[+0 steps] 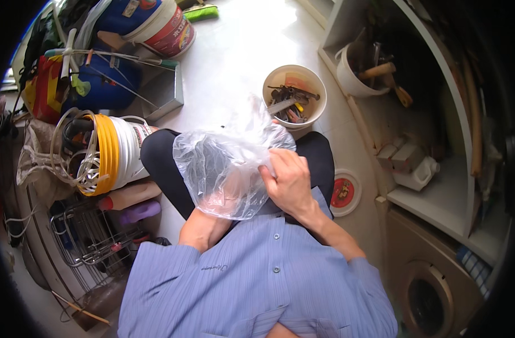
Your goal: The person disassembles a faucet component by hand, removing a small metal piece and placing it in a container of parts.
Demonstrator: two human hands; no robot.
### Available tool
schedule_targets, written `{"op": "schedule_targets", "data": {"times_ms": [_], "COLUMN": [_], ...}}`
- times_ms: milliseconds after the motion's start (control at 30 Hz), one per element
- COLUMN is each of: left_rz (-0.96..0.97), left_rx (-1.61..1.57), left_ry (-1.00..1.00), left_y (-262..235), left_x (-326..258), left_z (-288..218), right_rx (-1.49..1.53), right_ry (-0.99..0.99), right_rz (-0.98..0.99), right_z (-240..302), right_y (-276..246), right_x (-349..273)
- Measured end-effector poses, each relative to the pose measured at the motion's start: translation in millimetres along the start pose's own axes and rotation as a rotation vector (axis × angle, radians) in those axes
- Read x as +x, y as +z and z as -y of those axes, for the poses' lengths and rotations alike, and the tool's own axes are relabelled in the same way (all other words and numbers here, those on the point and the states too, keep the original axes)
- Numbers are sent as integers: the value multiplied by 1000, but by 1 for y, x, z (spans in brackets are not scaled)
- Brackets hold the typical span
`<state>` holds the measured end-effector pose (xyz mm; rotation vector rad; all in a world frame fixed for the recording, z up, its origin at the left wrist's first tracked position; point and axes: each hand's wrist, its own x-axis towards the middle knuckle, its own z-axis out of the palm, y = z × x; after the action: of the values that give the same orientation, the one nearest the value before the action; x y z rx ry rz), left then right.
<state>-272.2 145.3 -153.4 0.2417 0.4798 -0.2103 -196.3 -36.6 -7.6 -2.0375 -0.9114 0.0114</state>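
A clear, crumpled plastic bag [204,155] spreads over my lap between my knees. My left hand [235,188] reaches inside it, with the plastic over the hand and wrist. Its fingers are blurred by the folds, so their grip is not plain. My right hand [288,180] is closed on the right side of the bag, thumb and fingers pinching the film. Just beyond the bag, a white bucket [267,84] stands on the floor with several metal tools [294,104] in it, one with a yellow part.
At the left stand a yellow-and-white bucket [108,149] with coiled hose, a wire rack [91,234] and bottles [133,195]. A round white lid [356,194] lies by my right knee. Shelving [437,211] and a front-loading washing machine [401,248] line the right side.
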Motion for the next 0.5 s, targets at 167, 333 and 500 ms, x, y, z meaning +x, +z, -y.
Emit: {"op": "schedule_targets", "data": {"times_ms": [167,333,500], "left_rz": [-281,-488,-571], "left_rx": [-5,-8,5], "left_ry": [102,184,224], "left_y": [-73,-134,-176], "left_x": [-16,-19,14], "left_z": [1,-10,-20], "right_rx": [218,691,794], "right_ry": [57,231,305], "right_rz": [219,391,341], "right_z": [-25,-24,-41], "right_y": [42,81,104], "right_x": [11,25,40]}}
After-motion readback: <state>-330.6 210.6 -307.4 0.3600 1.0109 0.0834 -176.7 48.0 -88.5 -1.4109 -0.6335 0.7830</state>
